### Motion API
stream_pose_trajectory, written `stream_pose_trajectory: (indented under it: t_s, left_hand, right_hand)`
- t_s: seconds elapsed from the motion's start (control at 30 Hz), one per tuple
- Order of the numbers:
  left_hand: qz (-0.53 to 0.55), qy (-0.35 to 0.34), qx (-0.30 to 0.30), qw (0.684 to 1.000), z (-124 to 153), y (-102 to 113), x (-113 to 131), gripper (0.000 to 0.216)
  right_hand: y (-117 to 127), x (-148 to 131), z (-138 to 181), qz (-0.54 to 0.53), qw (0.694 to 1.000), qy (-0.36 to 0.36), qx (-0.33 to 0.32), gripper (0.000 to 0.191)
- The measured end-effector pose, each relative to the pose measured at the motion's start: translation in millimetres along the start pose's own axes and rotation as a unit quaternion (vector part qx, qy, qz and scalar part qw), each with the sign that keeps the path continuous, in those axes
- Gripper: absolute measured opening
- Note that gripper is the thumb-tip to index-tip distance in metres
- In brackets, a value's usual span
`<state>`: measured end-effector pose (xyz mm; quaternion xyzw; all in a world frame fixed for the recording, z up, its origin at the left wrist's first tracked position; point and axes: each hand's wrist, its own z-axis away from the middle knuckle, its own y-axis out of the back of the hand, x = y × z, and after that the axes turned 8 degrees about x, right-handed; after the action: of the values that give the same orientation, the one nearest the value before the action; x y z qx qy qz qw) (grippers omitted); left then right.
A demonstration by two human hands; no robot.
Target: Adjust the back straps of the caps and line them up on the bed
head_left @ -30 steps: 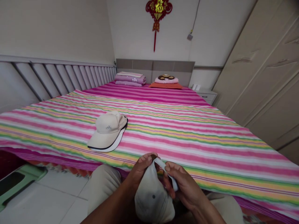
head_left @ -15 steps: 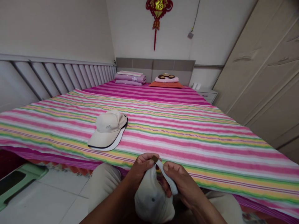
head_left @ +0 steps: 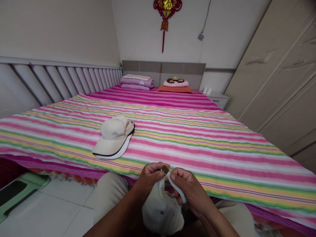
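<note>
Cream cap [head_left: 115, 131] rests on striped cloth [head_left: 187, 146], beyond both hands [head_left: 150, 177].

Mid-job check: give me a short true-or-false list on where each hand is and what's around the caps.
1. The left hand and right hand are both on the held cap. True.
2. The right hand has no hold on the strap. False: it pinches the strap.
3. The buckle is bright green. False: the buckle is brass-coloured.
4. The beige cap lies crown up on the striped cover. True.
5. A white brim shows beneath its brim. True.
6. The green stool is on the right. False: the green stool is at lower left.
</note>
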<state>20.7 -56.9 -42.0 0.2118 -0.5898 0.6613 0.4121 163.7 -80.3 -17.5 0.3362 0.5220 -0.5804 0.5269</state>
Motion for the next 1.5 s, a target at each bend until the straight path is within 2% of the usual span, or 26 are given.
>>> stream_pose_trajectory:
  t_s: [0.23,0.37,0.53,0.7,0.9,1.07,1.17,1.33,1.5]
  left_hand:
    - [-0.032,-0.075,-0.029,0.996,0,-2,-2,0.029]
    - [0.002,-0.031,-0.069,0.997,0,2,-5,0.027]
    - [0.047,-0.02,-0.064,0.997,-1,8,-6,0.032]
    - [0.022,-0.007,-0.085,0.996,-2,8,-6,0.027]
    - [0.022,-0.019,-0.085,0.996,-1,9,-6,0.029]
    - [0.004,-0.022,-0.096,0.995,3,5,-7,0.028]
    - [-0.004,-0.029,-0.106,0.994,2,5,-8,0.027]
    - [0.035,-0.026,-0.071,0.997,-2,9,-7,0.027]
    - [0.031,-0.035,-0.05,0.998,-5,12,-9,0.029]
  right_hand:
    - [-7,4,-1,0.0,0.999,0.033,0.014,0.033]
    - [-3,3,-2,0.002,0.999,0.031,-0.006,0.034]
    - [9,4,-7,0.079,0.994,0.057,-0.054,0.032]
    - [8,7,-8,0.044,0.996,0.051,-0.06,0.034]
    - [3,2,-5,0.057,0.997,0.014,-0.044,0.034]
    - [-3,4,-6,0.057,0.998,0.016,-0.031,0.036]
    - [-2,2,-6,0.05,0.997,0.021,-0.048,0.035]
    - [8,0,-8,0.08,0.993,0.044,-0.072,0.033]
    - [12,5,-10,0.073,0.995,0.038,-0.058,0.034]
